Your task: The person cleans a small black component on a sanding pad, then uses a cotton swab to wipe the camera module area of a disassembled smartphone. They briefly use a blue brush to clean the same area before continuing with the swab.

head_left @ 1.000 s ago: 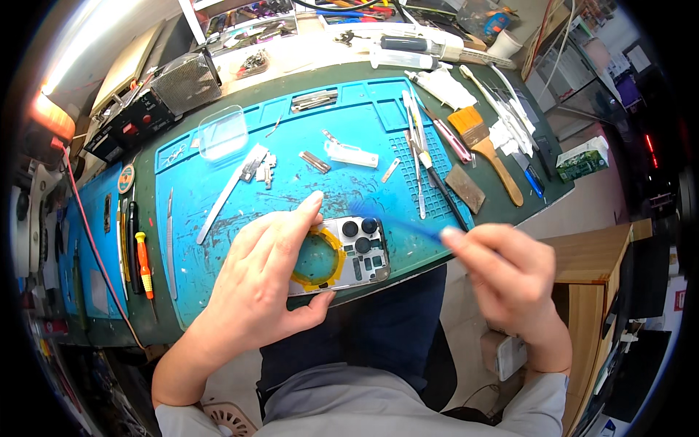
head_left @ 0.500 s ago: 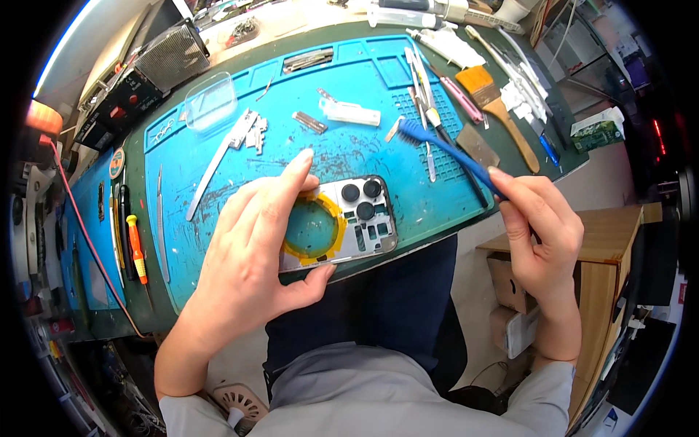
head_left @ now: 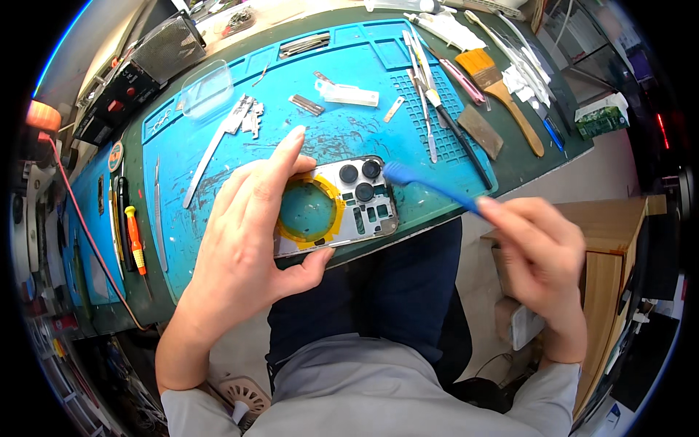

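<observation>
Two bare hands work over a blue silicone repair mat [head_left: 349, 138] that covers the worktop. The left hand [head_left: 247, 233] clamps a phone rear housing [head_left: 342, 207] flat at the mat's near edge, thumb under the near side and fingers spread over the far side, its grip closed on the frame. The housing shows a yellow ring [head_left: 309, 211] around a round opening and three dark camera holes [head_left: 362, 180] toward its right end. The right hand [head_left: 542, 255] pinches a blue brush [head_left: 429, 187] by its handle, grip closed on it, the bristle tip just beside the housing's right corner near the camera holes. Farther back on the mat lie tweezers [head_left: 426, 95], a wooden-handled paintbrush [head_left: 502, 91] and small metal parts [head_left: 251, 116]. An orange-handled screwdriver [head_left: 135, 237] lies at the left.
</observation>
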A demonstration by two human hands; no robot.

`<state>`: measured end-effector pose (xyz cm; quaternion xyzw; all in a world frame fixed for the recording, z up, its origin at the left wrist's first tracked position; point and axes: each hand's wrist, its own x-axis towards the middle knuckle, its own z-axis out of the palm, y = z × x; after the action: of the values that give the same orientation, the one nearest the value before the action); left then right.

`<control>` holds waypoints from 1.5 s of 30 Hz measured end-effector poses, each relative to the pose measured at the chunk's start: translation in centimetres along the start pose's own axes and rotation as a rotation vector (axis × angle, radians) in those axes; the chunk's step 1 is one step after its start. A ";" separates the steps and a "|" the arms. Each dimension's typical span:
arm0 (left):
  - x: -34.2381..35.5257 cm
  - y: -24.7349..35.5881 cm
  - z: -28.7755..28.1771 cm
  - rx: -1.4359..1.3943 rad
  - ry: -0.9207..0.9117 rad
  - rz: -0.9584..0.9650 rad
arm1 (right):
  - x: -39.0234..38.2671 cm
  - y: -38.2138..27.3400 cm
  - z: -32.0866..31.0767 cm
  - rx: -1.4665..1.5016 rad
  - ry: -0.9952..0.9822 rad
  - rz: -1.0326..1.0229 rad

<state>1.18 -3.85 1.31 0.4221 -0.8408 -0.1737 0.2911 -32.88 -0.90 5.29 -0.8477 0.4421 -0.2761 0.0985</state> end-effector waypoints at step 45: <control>-5.1 -2.1 -5.3 -0.061 -0.121 -0.117 | -2.7 -8.1 7.1 0.107 0.079 -0.046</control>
<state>8.22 -1.16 2.53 0.4500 -0.8251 -0.2412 0.2420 -24.56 5.46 1.71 -0.8396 0.4109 -0.3346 0.1197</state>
